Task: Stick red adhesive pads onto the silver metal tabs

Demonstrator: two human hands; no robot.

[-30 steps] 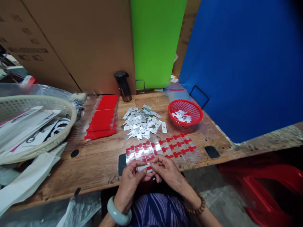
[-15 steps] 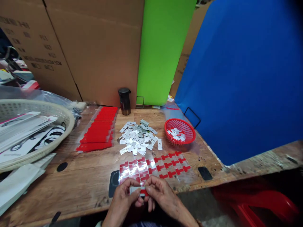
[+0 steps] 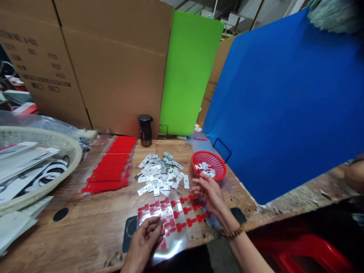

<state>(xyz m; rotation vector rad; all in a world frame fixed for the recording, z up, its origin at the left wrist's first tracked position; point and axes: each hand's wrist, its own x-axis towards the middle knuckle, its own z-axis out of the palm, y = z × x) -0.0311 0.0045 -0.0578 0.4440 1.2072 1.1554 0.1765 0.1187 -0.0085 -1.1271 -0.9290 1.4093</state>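
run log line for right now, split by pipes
left hand: over red sticker sheet | right hand: open, beside red basket | metal plates: piled

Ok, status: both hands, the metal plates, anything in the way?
Left hand curled over sticker sheet, grip unclear. Right hand open at red basket's near rim. Loose metal plates heaped left of basket. No obstruction seen by right hand.

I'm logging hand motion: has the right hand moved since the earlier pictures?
Yes. Judged against the red basket, the right hand has moved forward, closer to it, and now is by its near rim.
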